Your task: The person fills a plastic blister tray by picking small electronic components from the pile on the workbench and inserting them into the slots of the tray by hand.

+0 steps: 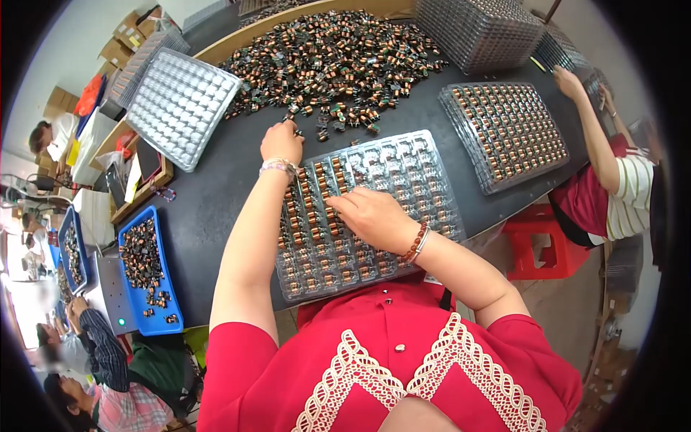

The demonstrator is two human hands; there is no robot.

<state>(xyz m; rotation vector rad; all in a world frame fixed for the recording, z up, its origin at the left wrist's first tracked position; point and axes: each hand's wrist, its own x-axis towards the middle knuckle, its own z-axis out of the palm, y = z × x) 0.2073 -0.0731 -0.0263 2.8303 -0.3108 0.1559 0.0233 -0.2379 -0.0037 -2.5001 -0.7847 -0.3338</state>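
Observation:
A clear plastic tray (403, 173) with rows of pockets lies in front of me, its left columns filled with small copper-wound coils (311, 209). My left hand (282, 144) is beyond the tray's far left corner, at the near edge of a big heap of loose coils (335, 61). Its fingers are closed around a coil, with dark parts showing at the fingertips. Over the middle of the tray is my right hand (373, 219), thumb and forefinger pinched together beside the filled columns. What it pinches is hidden by the fingers.
Filled trays (511, 133) are stacked at right, with taller tray stacks (479, 32) behind. An empty tray (183, 108) leans at left. A blue bin (152, 270) holds loose coils. Other people sit on both sides; one person's hand (568, 83) reaches in at right, near a red stool (543, 245).

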